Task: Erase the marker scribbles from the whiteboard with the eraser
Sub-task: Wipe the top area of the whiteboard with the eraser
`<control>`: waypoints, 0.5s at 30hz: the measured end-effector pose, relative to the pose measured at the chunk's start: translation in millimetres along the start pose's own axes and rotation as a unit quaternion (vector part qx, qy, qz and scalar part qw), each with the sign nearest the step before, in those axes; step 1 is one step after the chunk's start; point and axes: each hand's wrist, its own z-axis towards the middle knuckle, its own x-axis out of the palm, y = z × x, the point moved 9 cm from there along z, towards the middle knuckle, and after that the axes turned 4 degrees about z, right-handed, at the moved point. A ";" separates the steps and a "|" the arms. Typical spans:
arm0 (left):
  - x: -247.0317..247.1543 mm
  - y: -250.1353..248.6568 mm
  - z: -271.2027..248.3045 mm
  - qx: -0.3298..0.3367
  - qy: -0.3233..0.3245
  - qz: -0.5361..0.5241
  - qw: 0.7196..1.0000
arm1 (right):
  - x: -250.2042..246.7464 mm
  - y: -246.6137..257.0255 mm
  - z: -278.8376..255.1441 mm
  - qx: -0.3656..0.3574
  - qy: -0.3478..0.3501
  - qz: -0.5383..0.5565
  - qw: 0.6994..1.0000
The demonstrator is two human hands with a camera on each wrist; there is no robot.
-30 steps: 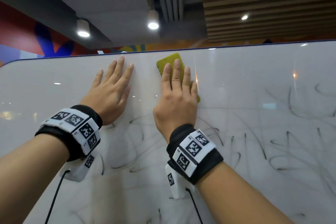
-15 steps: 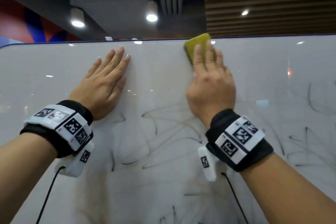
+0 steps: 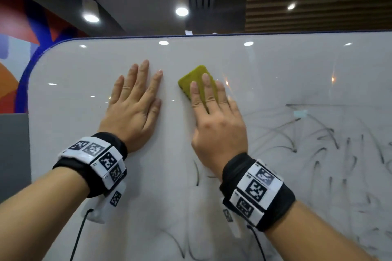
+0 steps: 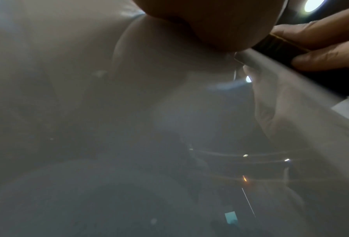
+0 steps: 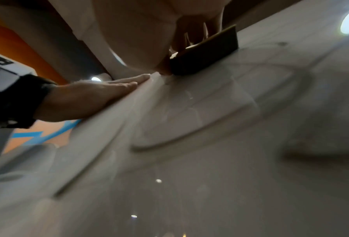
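My right hand (image 3: 218, 131) presses the yellow eraser (image 3: 196, 79) flat-fingered against the upper whiteboard (image 3: 275, 74); my left hand (image 3: 133, 110) rests beside it, fingers straight. Scribbles (image 3: 318, 144) lie lower right.

Scribbled whiteboard (image 3: 275, 74) bears eraser (image 3: 196, 78) and both hands.

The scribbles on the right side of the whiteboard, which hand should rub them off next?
The right hand. It already presses the yellow eraser on the whiteboard, and the scribbles lie on its side. The left hand lies flat on the board, holding nothing.
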 end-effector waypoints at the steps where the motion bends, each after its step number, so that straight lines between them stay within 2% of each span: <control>1: -0.1 -1.2 0.2 0.001 -0.002 0.001 1.000 | -2.0 -9.1 2.2 0.009 -0.002 -0.003 1.000; 5: 1.7 -6.5 -3.1 -0.039 -0.009 -0.005 0.999 | -14.6 -47.6 11.6 0.102 -0.022 -0.018 0.994; 8: 3.6 -9.2 -7.7 -0.079 -0.020 -0.018 0.997 | -12.9 -39.1 9.1 0.134 -0.035 -0.014 0.990; 10: 4.4 -10.2 -8.9 -0.089 -0.026 -0.022 0.995 | -9.1 -21.7 2.1 0.116 -0.038 -0.009 0.993; 12: 4.2 -10.7 -9.3 -0.093 -0.032 -0.022 0.995 | -1.8 -2.3 -10.5 0.062 -0.016 -0.008 0.998; 15: 5.0 -11.3 -9.7 -0.097 -0.036 -0.023 0.994 | 0.5 -7.7 -16.9 0.014 0.014 -0.010 1.000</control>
